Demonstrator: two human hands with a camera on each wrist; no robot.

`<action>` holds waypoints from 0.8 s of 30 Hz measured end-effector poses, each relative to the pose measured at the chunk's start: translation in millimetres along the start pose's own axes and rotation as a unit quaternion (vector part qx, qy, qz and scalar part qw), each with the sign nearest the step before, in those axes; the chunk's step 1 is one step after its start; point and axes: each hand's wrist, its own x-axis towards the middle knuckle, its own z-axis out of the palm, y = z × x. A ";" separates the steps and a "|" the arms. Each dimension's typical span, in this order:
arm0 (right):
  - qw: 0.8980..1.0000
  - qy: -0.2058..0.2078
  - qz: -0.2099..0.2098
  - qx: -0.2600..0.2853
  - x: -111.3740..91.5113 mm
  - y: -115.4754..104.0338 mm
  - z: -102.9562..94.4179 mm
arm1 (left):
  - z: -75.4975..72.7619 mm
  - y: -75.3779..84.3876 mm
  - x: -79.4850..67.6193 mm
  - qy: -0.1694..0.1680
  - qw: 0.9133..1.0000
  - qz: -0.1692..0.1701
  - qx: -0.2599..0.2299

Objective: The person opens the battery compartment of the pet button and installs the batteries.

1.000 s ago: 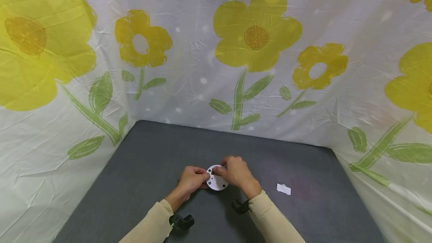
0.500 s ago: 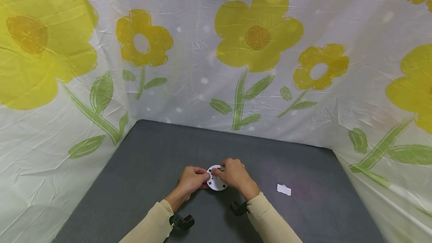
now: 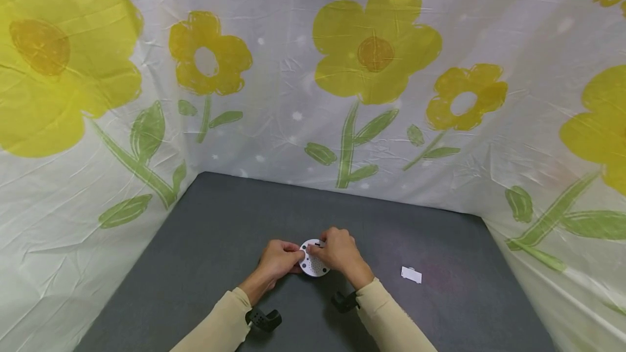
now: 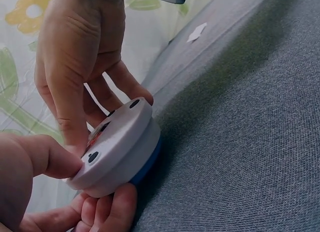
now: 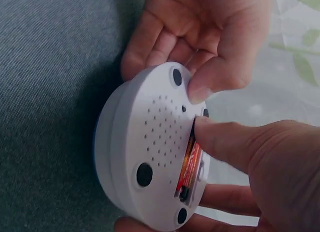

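Observation:
A round white device [image 3: 314, 269] is held face down between both hands, its perforated back with dark rubber feet [image 5: 144, 174] facing up. A blue band [image 4: 150, 162] shows along its lower side. Red-orange batteries [image 5: 189, 164] lie in its uncovered compartment. My left hand [image 3: 277, 258] pinches the left rim, thumb on the back and fingers underneath. From the right, my right hand [image 3: 341, 250] grips the rim with its fingers, while its thumb [image 5: 225, 139] presses at one end of the batteries. A small white battery cover [image 3: 411, 274] lies apart on the table.
The dark grey table [image 3: 235, 205] reaches back to a white curtain [image 3: 274, 140] printed with yellow flowers. Curtain also hangs along the left and right sides. Each wrist wears a black strap mount [image 3: 264, 320], below the cream sleeves [image 3: 215, 322].
The right thumb has shifted slightly left and up over the battery compartment, showing more of the device's back. The left hand keeps its hold, and the cover has stayed put.

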 end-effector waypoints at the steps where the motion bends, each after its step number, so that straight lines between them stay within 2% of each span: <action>1: 1.000 -0.004 0.010 0.005 -2.8 -6.4 -4.8 | 0.1 0.6 -0.3 0.001 1.000 0.000 0.000; 9: 1.000 0.012 0.010 0.024 -3.4 -0.1 -2.8 | -0.2 2.7 -3.0 -0.001 1.000 -0.002 -0.004; 17: 0.999 0.008 0.008 0.043 -3.0 3.1 -2.2 | -1.6 2.4 -2.7 -0.005 1.000 0.001 -0.007; 18: 0.999 0.008 0.006 0.047 -2.9 3.9 -2.2 | -1.9 2.1 -2.4 -0.006 1.000 0.001 -0.008; 19: 0.999 0.013 -0.009 0.050 2.9 17.4 6.6 | -2.1 1.9 -2.2 -0.007 1.000 0.001 -0.009; 24: 0.998 0.004 -0.019 0.056 1.8 20.6 5.2 | -1.5 0.9 -2.1 -0.009 1.000 0.002 -0.015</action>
